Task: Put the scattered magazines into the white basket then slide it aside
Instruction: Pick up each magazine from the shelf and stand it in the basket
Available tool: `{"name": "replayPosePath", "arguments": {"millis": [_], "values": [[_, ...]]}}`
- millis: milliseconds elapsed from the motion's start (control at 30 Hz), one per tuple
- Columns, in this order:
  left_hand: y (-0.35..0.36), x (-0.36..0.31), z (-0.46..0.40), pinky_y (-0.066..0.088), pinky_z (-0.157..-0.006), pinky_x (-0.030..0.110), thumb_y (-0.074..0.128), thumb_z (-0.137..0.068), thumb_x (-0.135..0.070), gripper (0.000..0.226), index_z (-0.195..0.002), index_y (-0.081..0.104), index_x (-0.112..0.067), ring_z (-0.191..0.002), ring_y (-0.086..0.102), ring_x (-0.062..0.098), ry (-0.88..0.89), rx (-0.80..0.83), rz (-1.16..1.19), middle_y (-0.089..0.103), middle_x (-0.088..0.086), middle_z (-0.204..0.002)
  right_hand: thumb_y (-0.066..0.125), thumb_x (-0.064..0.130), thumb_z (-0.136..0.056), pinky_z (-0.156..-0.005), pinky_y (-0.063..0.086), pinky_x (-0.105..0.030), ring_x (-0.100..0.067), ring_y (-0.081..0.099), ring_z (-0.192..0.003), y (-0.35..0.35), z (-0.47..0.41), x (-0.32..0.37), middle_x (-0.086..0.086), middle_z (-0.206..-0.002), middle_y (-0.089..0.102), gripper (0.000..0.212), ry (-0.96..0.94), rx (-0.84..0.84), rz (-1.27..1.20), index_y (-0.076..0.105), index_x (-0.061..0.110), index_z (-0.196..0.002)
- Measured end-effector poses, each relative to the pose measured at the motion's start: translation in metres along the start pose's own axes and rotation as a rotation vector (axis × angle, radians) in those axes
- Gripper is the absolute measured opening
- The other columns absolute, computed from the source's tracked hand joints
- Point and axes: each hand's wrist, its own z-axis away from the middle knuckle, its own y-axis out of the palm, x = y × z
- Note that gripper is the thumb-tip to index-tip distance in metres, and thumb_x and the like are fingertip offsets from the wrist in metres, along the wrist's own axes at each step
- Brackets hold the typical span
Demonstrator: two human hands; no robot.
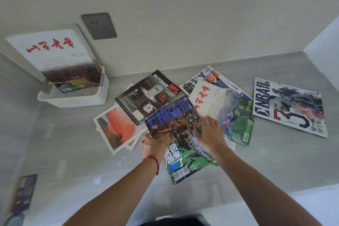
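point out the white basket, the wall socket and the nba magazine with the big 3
white basket (80, 100): head view, front perforated wall
wall socket (99, 26): head view, middle of grey plate
NBA magazine with the big 3 (289, 108): head view, cover centre

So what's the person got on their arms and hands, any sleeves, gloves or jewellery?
Both forearms are bare, with no sleeves in view and no gloves. The left hand has a thin red string bracelet at the wrist. The right hand shows no ring, watch or band that I can see.

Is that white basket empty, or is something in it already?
Not empty: the basket holds several magazines standing upright, leaning back toward the wall.
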Motion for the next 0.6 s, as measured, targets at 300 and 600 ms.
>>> {"name": "replayPosePath", "arguments": {"millis": [300,600], "values": [[-0.018,-0.005,0.007,0.045,-0.05,0.026,0.051,-0.093,0.001,0.038,-0.124,0.062,-0.019,-0.058,0.054,0.021,0.015,0.238,0.159,0.07,0.009,-0.087,0.053,0.028,-0.096,-0.091,0.05,-0.047,-0.031,0.051,-0.106,0.007,0.012,0.024,-0.015,-0.119,0.053,0.04,0.27,-0.064,-0.179,0.043,0.005,-0.127],[-0.087,-0.023,0.011,0.042,-0.066,0.033,0.054,-0.096,0.008,0.06,-0.124,0.062,-0.045,-0.076,0.051,0.02,0.417,0.531,0.138,0.077,0.005,-0.109,0.051,0.031,-0.091,-0.08,0.05,-0.043,-0.031,0.061,-0.085,0.029,0.027,0.036,-0.02,-0.091,0.066,0.04,0.388,-0.135,-0.464,0.064,-0.005,-0.098]]}}
